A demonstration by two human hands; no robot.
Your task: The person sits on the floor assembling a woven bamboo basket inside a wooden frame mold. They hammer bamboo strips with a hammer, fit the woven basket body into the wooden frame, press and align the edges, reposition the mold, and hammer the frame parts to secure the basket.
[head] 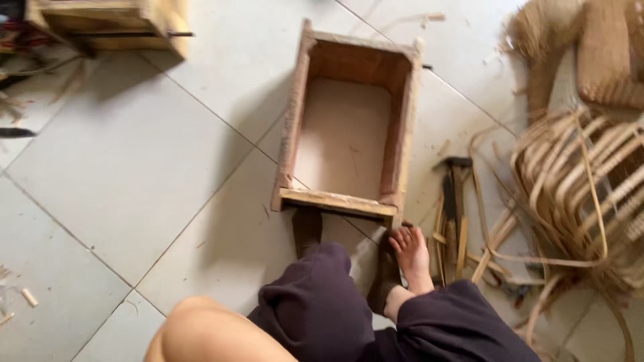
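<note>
Feet (409, 258) and knees are all I see of the body; neither of the hands is in view, so I cannot tell whether they are spread, pressed together or pinching anything. An open wooden box frame (349, 127) stands on the tiled floor (134, 167) just ahead of my legs, its near bottom slat (335, 201) touching or just beside my toes. A hammer (455, 194) lies on the floor to the right of the frame, among loose cane strips (496, 248). Further right sits a half-woven rattan basket (577, 181), with another woven piece (604, 53) above it. A second wooden frame (114, 23) rests at the top left.
</note>
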